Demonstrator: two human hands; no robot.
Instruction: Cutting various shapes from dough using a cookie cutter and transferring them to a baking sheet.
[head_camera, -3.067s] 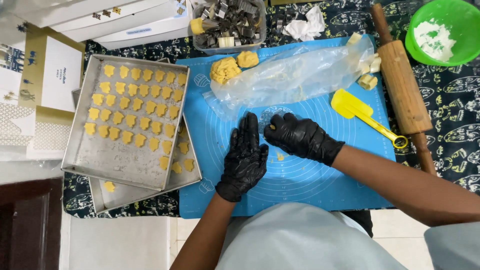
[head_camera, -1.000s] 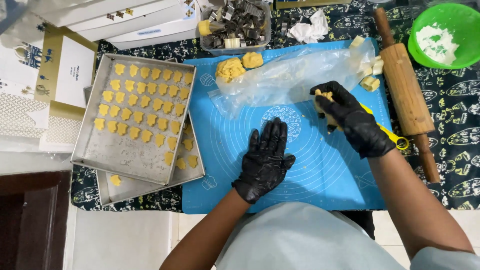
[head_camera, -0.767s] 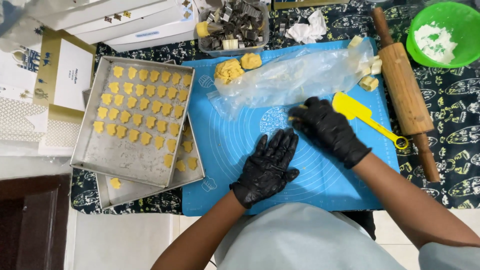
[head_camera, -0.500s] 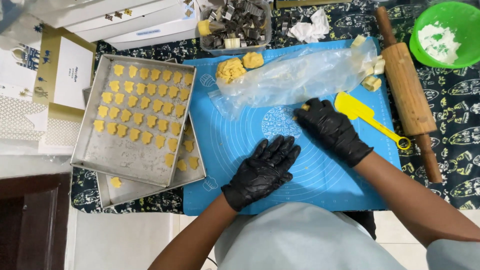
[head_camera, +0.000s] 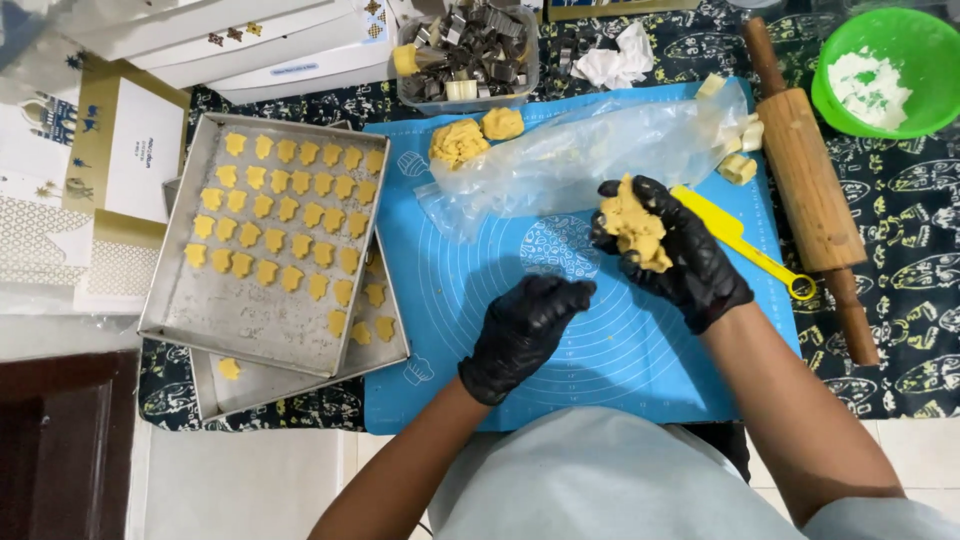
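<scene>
1. Covering the middle of the table, the blue silicone mat (head_camera: 620, 370) is the landmark. Its bare centre, printed with rings, looks like the best open room for working dough, and it is free of clutter just below both hands.
2. Left of the mat, two stacked metal trays (head_camera: 270, 330) overlap its edge. The upper one holds rows of cut yellow biscuits, so the person's elbow has little room on that side.
3. On the mat's right edge lies a wooden rolling pin (head_camera: 805, 180), with a green bowl (head_camera: 930, 110) beyond it.
4. Across the mat's top lies a clear plastic bag (head_camera: 600, 150), with two dough lumps beside its left end.
5. Above the mat's right half, the right hand (head_camera: 675, 250) is closed around a lump of yellow dough (head_camera: 632, 225), held off the surface. Squeezing evenly would likely keep crumbs from falling.
6. Just beside it, a yellow scraper (head_camera: 735, 235) lies on the mat.
7. Over the mat's centre, the left hand (head_camera: 520, 330) is loosely curled and holds nothing.
</scene>
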